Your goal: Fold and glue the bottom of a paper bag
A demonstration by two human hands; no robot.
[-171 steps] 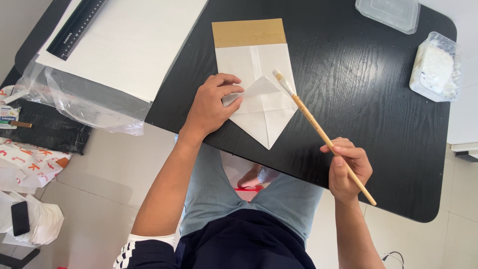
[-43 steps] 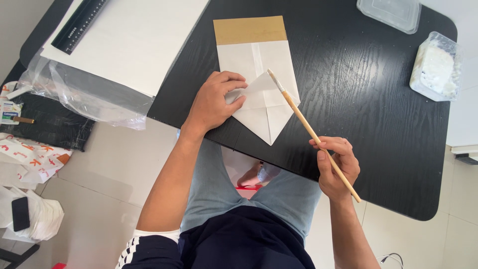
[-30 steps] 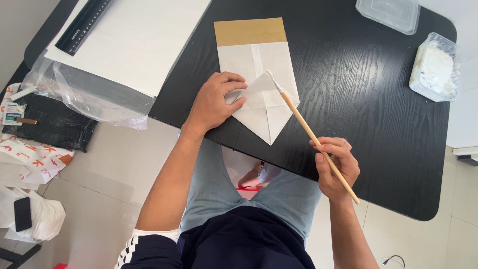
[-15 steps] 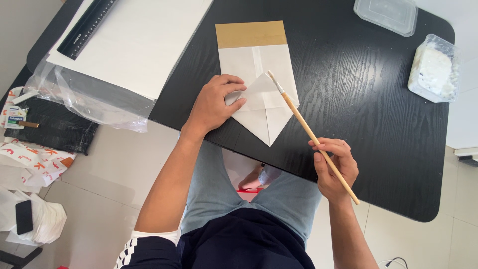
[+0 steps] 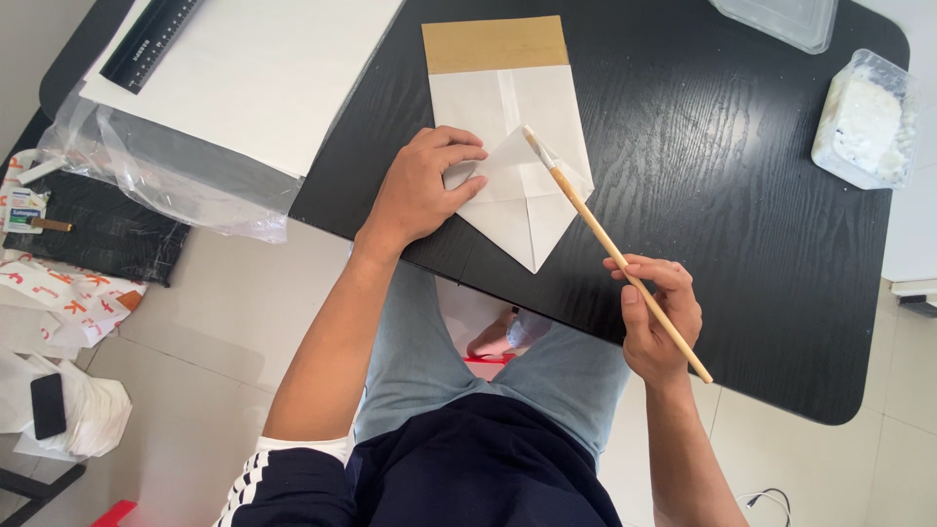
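A white paper bag with a tan band at its far end lies flat on the black table, its near end folded to a point. My left hand presses on a folded white flap of the bag. My right hand grips a long wooden brush. The brush tip rests on the raised flap beside my left fingers.
A clear tub of white paste stands at the table's right edge, with a clear lid behind it. A stack of white sheets in plastic and a black ruler lie at the left. Bags and a phone sit on the floor.
The brush tip has stayed on the folded flap, shifting only slightly along it. My left hand keeps pressing the same flap.
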